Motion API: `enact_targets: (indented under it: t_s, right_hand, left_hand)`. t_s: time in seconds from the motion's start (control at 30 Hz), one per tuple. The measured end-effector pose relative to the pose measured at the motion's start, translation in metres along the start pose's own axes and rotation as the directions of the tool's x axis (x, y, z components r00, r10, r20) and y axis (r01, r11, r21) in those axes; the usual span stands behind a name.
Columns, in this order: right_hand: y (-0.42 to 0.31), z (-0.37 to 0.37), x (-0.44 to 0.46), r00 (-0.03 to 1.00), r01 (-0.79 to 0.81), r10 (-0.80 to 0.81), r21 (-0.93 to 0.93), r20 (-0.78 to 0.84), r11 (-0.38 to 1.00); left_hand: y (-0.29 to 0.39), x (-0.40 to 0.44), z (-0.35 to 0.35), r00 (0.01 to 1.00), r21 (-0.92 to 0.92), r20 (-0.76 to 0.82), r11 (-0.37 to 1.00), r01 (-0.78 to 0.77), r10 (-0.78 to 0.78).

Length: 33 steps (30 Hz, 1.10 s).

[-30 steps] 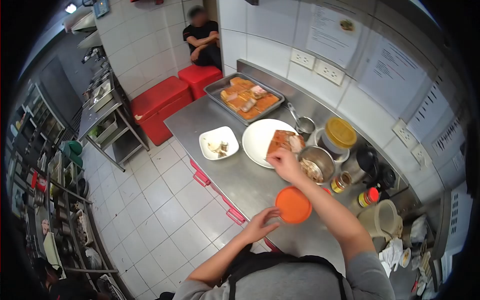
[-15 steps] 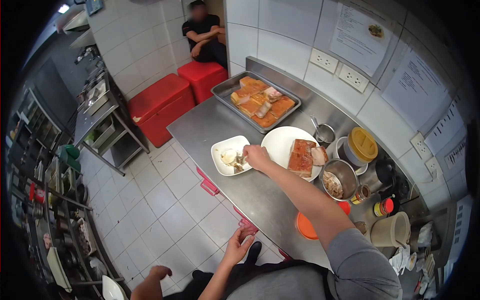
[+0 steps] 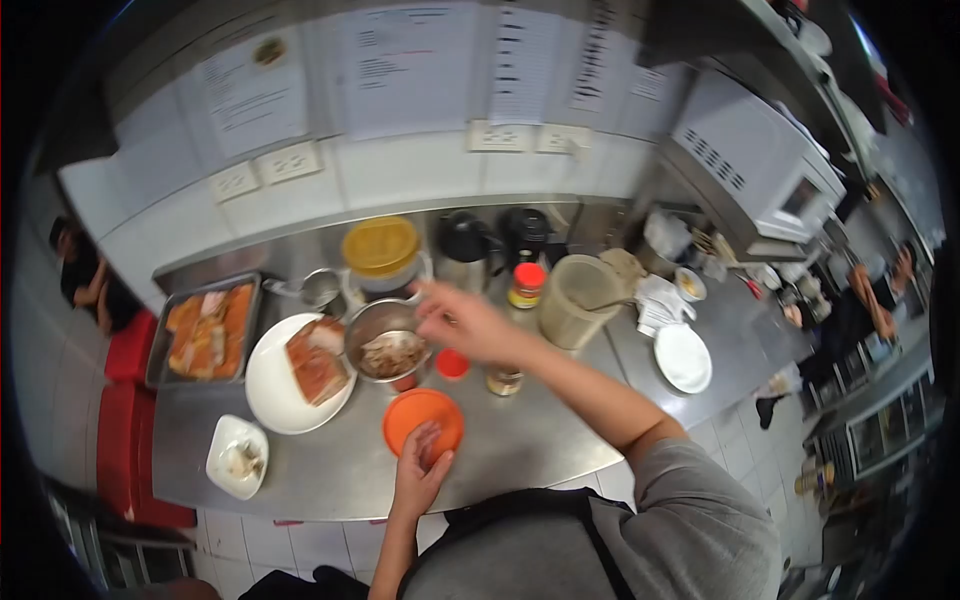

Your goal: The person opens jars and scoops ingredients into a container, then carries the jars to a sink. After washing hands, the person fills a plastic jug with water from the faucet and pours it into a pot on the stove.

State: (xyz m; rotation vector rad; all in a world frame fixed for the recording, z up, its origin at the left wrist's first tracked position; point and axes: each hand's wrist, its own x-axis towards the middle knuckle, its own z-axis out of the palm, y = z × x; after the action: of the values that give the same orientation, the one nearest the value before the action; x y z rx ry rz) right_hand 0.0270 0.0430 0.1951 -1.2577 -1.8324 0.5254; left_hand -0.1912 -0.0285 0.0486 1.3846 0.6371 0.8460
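Note:
My right hand (image 3: 458, 322), blurred by motion, is above the right rim of a metal bowl (image 3: 383, 345) of shredded food; whether it holds anything is unclear. The fingers of my left hand (image 3: 423, 468) are apart and lie on the near side of a round orange container or lid (image 3: 424, 415). Left of the metal bowl, browned meat slabs (image 3: 315, 370) rest on a round white plate (image 3: 268, 400). A small square white dish (image 3: 225, 478) with pale scraps stands nearer the front edge. At the far left, a metal tray (image 3: 163, 375) holds several orange-brown slabs.
Behind the bowl stand a yellow-lidded tub (image 3: 382, 250), a metal jug (image 3: 463, 262) and a red-lidded jar (image 3: 526, 285). A beige pitcher (image 3: 578, 305), a white plate (image 3: 683, 358) and a microwave (image 3: 750, 155) are rightward. People show at both sides.
The view has swung right. My right hand has left the square white dish for the metal bowl. My left hand has come from beyond the table's front edge onto the orange item.

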Motion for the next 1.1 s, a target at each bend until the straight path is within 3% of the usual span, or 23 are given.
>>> enact_targets:
  t_s: [0.07, 0.1, 0.13, 0.2, 0.27, 0.3, 0.47, 0.6, 0.7, 0.77, 0.9, 0.97, 1.1]
  right_hand:
    - [0.014, -0.073, -0.029, 0.958, -0.155, 0.106, -0.169, -0.267, 0.973]
    - [0.023, -0.107, -0.044, 0.943, -0.231, 0.122, -0.345, -0.309, 0.91]
    - [0.044, -0.133, -0.059, 0.925, -0.348, 0.145, -0.628, -0.351, 0.696]
    - [0.067, -0.161, -0.089, 0.904, -0.366, 0.353, -0.862, -0.24, 0.35]
    - [0.092, -0.171, -0.098, 0.827, -0.337, 0.543, -0.9, -0.143, 0.277]
    - [0.104, -0.175, -0.102, 0.771, -0.312, 0.629, -0.918, -0.095, 0.244]
    - [0.148, -0.171, -0.09, 0.652, -0.302, 0.758, -0.909, 0.024, 0.288]
    - [0.144, -0.17, -0.08, 0.602, -0.331, 0.797, -0.895, 0.042, 0.297]
    - [0.146, -0.174, -0.08, 0.759, -0.242, 0.651, -0.938, -0.023, 0.25]
    - [0.136, -0.187, -0.078, 0.791, -0.189, 0.611, -0.959, -0.02, 0.213]
    - [0.111, -0.219, -0.088, 0.899, -0.138, 0.435, -0.971, -0.041, 0.195]
    - [0.09, -0.236, -0.1, 0.953, -0.134, 0.296, -0.963, -0.061, 0.234]
    - [0.076, -0.26, -0.123, 0.993, -0.106, -0.011, -0.921, -0.119, 0.374]
  left_hand:
    - [-0.003, 0.027, 0.025, 0.988, 0.136, 0.155, 0.991, -0.014, -0.007]
    - [-0.015, 0.039, 0.036, 0.987, 0.206, 0.163, 0.978, -0.022, -0.012]
    - [-0.032, 0.054, 0.047, 0.986, 0.273, 0.167, 0.962, -0.028, -0.019]
    - [-0.052, 0.078, 0.069, 0.991, 0.431, 0.134, 0.899, -0.081, 0.025]
    - [-0.056, 0.102, 0.085, 0.989, 0.606, 0.082, 0.781, -0.15, 0.127]
    - [-0.058, 0.114, 0.091, 0.99, 0.575, 0.068, 0.806, -0.141, 0.124]
    - [-0.069, 0.142, 0.108, 0.994, 0.344, -0.005, 0.934, -0.101, 0.11]
    - [-0.07, 0.145, 0.112, 0.988, 0.355, 0.002, 0.924, -0.146, 0.155]
    - [-0.07, 0.149, 0.115, 0.984, 0.381, -0.028, 0.912, -0.153, 0.176]
    - [-0.062, 0.155, 0.118, 0.974, 0.418, -0.018, 0.887, -0.199, 0.227]
    - [0.021, 0.179, 0.136, 0.93, 0.479, 0.084, 0.804, -0.353, 0.359]
    - [0.053, 0.201, 0.144, 0.882, 0.554, 0.166, 0.698, -0.454, 0.442]
    - [0.08, 0.242, 0.161, 0.859, 0.646, 0.268, 0.58, -0.496, 0.436]
